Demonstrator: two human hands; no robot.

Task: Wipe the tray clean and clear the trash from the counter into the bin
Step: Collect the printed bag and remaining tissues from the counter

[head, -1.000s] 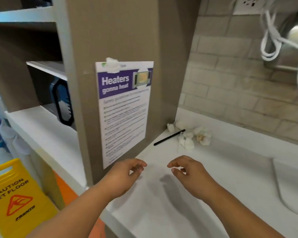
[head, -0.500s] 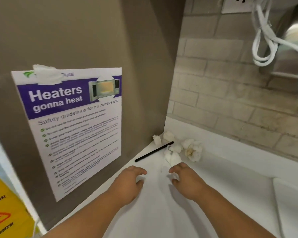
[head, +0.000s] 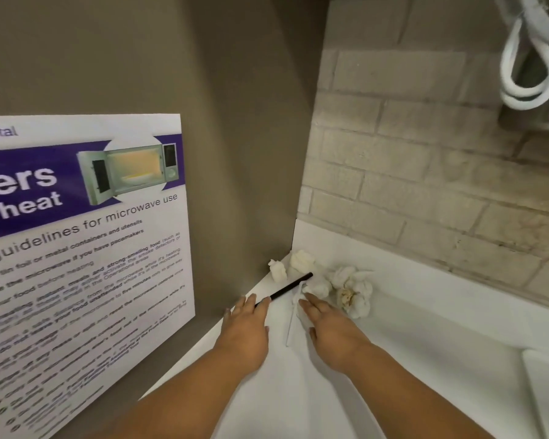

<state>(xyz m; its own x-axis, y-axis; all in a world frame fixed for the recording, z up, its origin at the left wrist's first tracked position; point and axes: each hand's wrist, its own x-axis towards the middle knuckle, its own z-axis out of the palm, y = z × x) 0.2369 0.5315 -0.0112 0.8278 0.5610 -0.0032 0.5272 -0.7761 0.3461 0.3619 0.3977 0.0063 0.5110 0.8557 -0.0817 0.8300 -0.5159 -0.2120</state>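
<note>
Crumpled tissue wads (head: 352,289) lie in the back corner of the white counter (head: 425,327), with a black stick (head: 290,288) slanting beside them and a thin white strip (head: 292,315) nearer. The left hand (head: 246,327) lies flat, fingertips at the stick's near end, grip released. The right hand (head: 330,331) stretches flat toward the wads, grip released too. A microwave poster (head: 86,248) hangs on the brown panel (head: 235,122).

Crumpled white paper wads (head: 353,291) heaped in the corner of the white counter (head: 419,331); thin black plastic straw (head: 290,288) flat at their 8 o'clock.
</note>
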